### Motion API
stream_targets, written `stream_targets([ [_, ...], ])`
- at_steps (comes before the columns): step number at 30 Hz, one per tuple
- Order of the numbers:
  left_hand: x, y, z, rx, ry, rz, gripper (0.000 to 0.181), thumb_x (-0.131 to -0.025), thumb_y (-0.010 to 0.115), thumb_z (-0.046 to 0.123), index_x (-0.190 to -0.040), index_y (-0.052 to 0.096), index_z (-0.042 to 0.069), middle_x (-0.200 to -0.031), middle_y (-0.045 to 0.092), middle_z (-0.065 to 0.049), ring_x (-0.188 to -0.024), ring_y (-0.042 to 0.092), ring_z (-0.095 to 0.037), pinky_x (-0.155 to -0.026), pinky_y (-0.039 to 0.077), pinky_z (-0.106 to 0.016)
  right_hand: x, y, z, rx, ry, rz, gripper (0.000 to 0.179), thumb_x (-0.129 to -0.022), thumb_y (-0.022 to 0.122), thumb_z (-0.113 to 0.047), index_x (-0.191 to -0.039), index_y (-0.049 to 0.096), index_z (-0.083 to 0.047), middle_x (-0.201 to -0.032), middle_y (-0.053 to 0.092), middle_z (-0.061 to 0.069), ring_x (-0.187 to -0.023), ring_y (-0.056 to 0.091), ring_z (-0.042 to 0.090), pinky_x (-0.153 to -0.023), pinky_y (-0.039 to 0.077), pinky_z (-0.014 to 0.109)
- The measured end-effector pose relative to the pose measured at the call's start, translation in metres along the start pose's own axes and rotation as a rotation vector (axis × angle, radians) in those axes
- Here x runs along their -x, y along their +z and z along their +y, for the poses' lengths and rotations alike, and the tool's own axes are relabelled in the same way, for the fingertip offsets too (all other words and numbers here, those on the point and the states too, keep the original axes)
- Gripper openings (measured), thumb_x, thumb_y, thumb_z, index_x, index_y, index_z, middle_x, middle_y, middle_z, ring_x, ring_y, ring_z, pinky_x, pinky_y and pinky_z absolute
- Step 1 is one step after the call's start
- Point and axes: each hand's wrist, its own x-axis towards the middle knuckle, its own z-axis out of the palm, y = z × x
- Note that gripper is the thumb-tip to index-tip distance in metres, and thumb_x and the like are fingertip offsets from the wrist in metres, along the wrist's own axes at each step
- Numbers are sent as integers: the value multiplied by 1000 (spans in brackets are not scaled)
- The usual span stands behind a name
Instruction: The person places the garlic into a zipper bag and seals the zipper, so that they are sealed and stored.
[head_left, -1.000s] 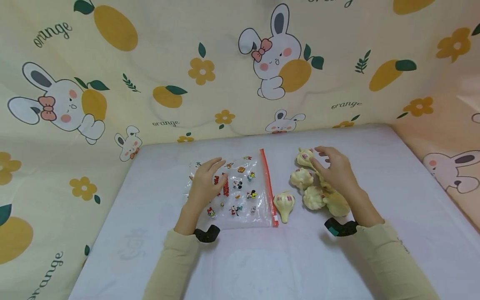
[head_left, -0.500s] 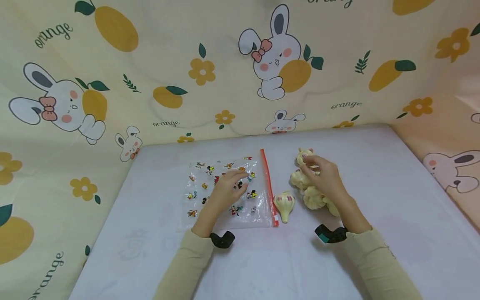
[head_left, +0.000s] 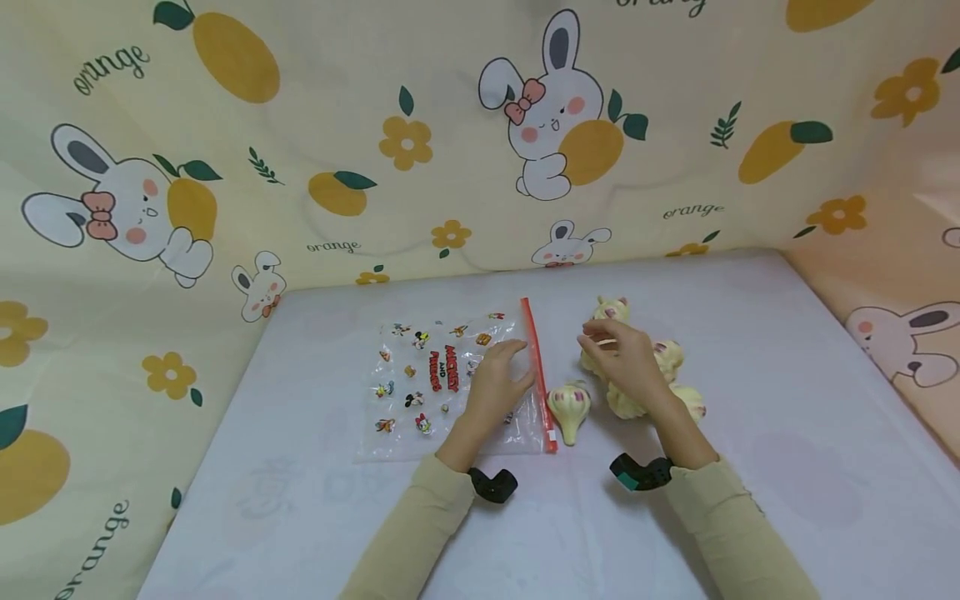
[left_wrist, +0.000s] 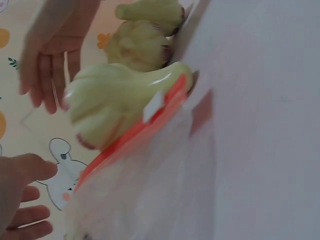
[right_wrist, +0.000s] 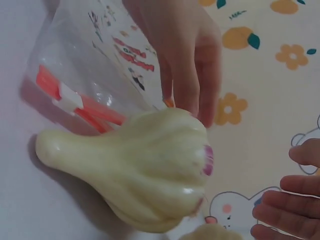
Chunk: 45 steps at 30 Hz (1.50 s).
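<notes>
A clear zip bag (head_left: 405, 400) with cartoon prints lies flat on the table, its red zip strip (head_left: 531, 333) along the right side. Over that strip hovers my left hand (head_left: 495, 387), fingers relaxed and holding nothing. Just right of the strip lies a garlic bulb (head_left: 570, 408), pale with purple marks; it appears large in the right wrist view (right_wrist: 150, 165). My right hand (head_left: 633, 367), fingers loosely bent and nothing in them, is above a cluster of more garlic bulbs (head_left: 687, 402), partly hiding them. One bulb (head_left: 612, 308) shows beyond its fingertips.
The table (head_left: 300, 500) has a white cover and meets a patterned cloth backdrop (head_left: 420, 208) at the back. Another cloth side (head_left: 885, 275) rises on the right. A black wrist camera (head_left: 493, 485) sits on the left wrist, another camera (head_left: 641, 472) on the right.
My left hand has moved right across the bag to its zip strip. My right hand has moved left over the garlic cluster, uncovering bulbs on the right. Bag and bulbs lie as before.
</notes>
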Motion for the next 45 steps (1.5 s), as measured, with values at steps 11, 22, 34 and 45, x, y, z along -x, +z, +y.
stream_targets([
  [11,-5,20,9,8,-138,-79,67,-86,70,29,-142,43,3,-153,40,-15,-145,36,-30,-120,32,-41,0,11,0,17,-8,-29,27,-92,61,-14,-111,64,5,-104,70,23,-94,69,35,-82,59,47],
  [22,-6,24,11,104,-190,-85,73,-81,72,15,-144,39,0,-154,38,-18,-147,31,-32,-121,29,-43,1,15,1,18,-11,-28,29,-93,61,-15,-112,64,5,-104,71,23,-94,69,35,-83,59,47],
  [34,-7,16,6,180,-87,84,63,-78,68,3,-137,47,-1,-143,52,-20,-138,45,-35,-115,39,-45,-1,21,-4,-16,19,-49,29,-92,62,-15,-112,64,5,-105,71,23,-96,69,35,-84,58,47],
  [45,-6,0,5,295,-8,275,55,-75,62,-10,-129,54,-5,-131,61,-23,-126,57,-34,-105,48,-43,-21,33,-4,-87,199,-278,36,-94,60,-21,-113,63,10,-103,69,29,-88,70,35,-70,56,25],
])
